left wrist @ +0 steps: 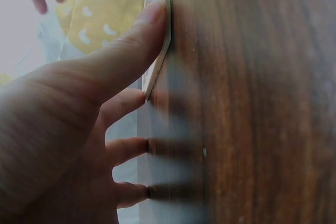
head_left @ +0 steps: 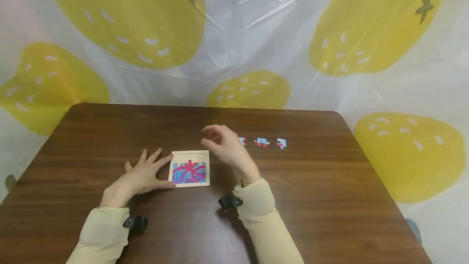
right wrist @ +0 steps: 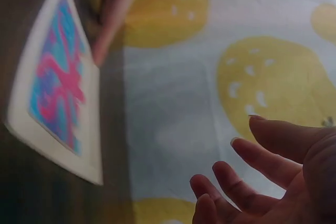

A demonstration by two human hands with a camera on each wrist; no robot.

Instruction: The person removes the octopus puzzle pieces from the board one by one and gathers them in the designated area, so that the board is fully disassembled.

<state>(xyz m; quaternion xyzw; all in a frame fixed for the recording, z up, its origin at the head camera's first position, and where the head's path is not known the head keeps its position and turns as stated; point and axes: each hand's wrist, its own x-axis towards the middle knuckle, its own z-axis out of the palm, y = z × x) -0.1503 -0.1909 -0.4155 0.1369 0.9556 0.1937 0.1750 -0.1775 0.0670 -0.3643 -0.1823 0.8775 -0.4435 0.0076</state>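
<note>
A small jigsaw puzzle in a pale wooden tray point(head_left: 207, 176) lies flat on the table. Its lower part is filled with a pink octopus picture point(head_left: 189, 172) on blue; the upper strip shows bare wood. My left hand point(head_left: 141, 176) rests at the tray's left side with fingers spread. The thumb point(left wrist: 152, 14) touches the near corner and the index finger the far corner, other fingertips on the table. My right hand point(head_left: 232, 150) hovers right of the tray, fingers loosely bent, nothing between them in the right wrist view.
Loose puzzle pieces lie in a row beyond the right hand: a middle piece point(head_left: 261, 141), a right piece point(head_left: 281, 143) and a left piece point(head_left: 242, 140) partly hidden by the hand. Behind the brown table point(head_left: 329, 199) hangs a white curtain point(head_left: 253, 48) with yellow fruit prints.
</note>
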